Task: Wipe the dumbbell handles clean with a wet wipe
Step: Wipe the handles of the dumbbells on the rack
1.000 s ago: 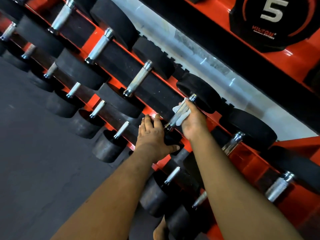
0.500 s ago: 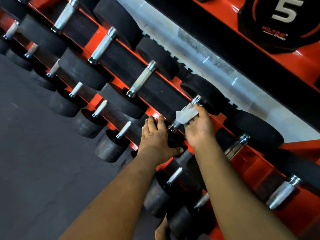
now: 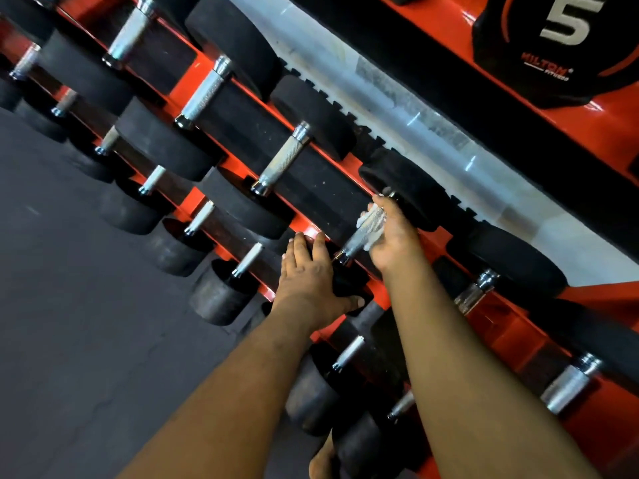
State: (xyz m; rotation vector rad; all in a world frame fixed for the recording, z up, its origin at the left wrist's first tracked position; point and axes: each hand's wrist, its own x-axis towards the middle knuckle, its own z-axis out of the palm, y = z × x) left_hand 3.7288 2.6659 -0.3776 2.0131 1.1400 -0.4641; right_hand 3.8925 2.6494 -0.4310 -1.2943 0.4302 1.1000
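On an orange rack point(image 3: 345, 164), the right hand point(image 3: 392, 236) wraps a white wet wipe point(image 3: 368, 229) around a knurled steel dumbbell handle point(image 3: 361, 233). The left hand point(image 3: 307, 274) lies flat, fingers straight, on that dumbbell's round black rubber head point(image 3: 347, 280).

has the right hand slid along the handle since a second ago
Yes. The right hand with the wet wipe has slid up the handle, toward the far weight head.
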